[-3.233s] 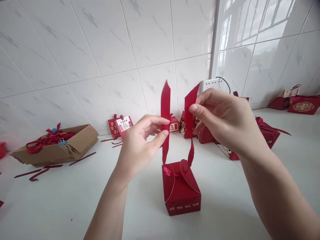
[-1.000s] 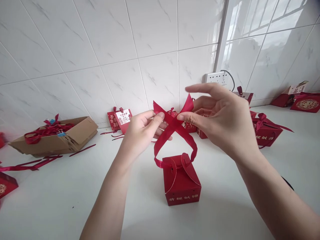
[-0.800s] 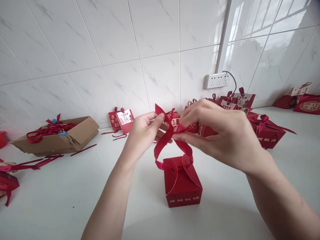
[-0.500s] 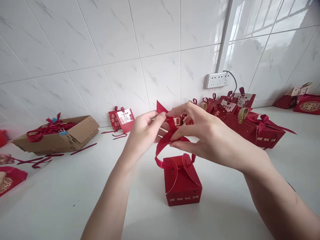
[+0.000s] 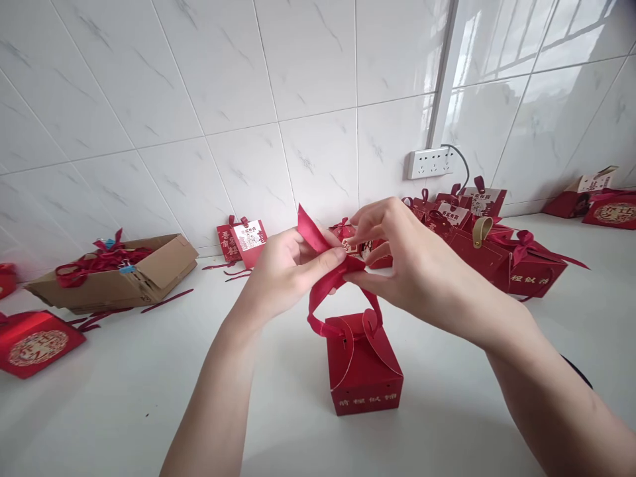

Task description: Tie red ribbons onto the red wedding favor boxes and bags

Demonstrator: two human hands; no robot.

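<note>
A small red gift box [image 5: 365, 368] with gold characters on its front stands on the white counter [image 5: 124, 397]. A red ribbon [image 5: 322, 291] runs through its curled top flaps and loops up above it. My left hand [image 5: 285, 271] pinches one end of the ribbon where the two ends cross. My right hand [image 5: 412, 265] pinches the other end at the same crossing, fingers closed. Both hands hover just above the box.
A cardboard box [image 5: 116, 278] with red ribbons lies at the left, loose ribbon strips beside it. A flat red box [image 5: 37, 341] lies at the far left. Several finished red boxes [image 5: 497, 248] stand at the back right. A wall socket [image 5: 430, 162] is behind.
The two ribbon ends were held upright and apart; they are now crossed and drawn down into a loop over the box. A flat red box has come into view at the left.
</note>
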